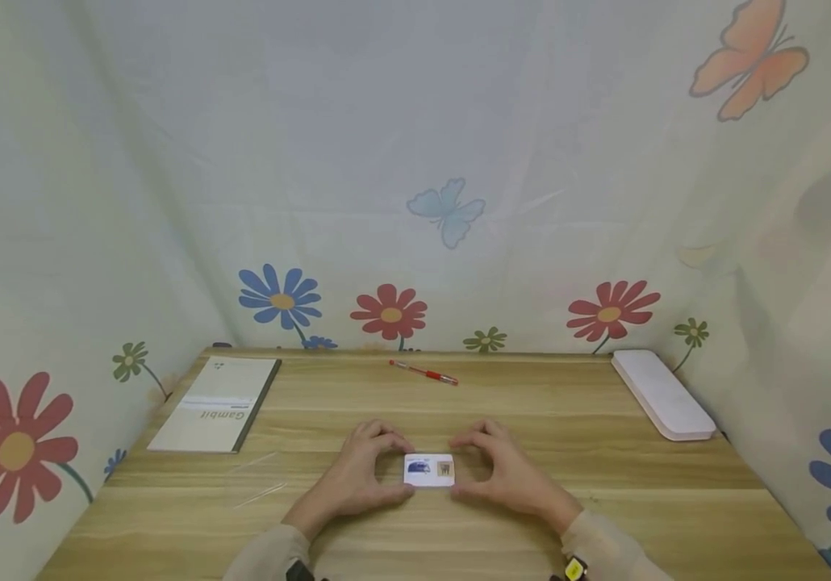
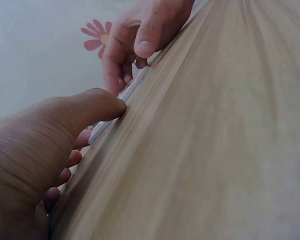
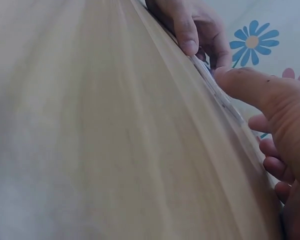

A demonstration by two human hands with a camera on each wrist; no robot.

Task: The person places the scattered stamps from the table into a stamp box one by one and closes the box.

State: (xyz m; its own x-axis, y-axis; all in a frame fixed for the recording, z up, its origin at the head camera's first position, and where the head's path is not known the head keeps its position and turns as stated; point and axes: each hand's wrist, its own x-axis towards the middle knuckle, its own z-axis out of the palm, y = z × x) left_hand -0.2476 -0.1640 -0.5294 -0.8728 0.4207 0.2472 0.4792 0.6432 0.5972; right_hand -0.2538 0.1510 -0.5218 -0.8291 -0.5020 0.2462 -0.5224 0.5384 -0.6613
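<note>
A small white card [image 1: 429, 470] with a blue picture and a brownish-gold square lies flat on the wooden table, between my two hands. My left hand [image 1: 359, 474] holds its left end, thumb at the near corner and forefinger at the far one. At the right end my right hand [image 1: 506, 472] does the same, its thumb and forefinger at the corners. In the left wrist view the card [image 2: 135, 84] appears as a thin white edge under the left thumb. Its edge [image 3: 217, 90] also runs between both thumbs in the right wrist view.
A notebook [image 1: 215, 403] marked "Gambit" lies at the left, and a red pen [image 1: 424, 372] at the back. A long white case [image 1: 662, 395] rests at the right. Thin glinting lines [image 1: 259, 495] of something clear show left of the left hand.
</note>
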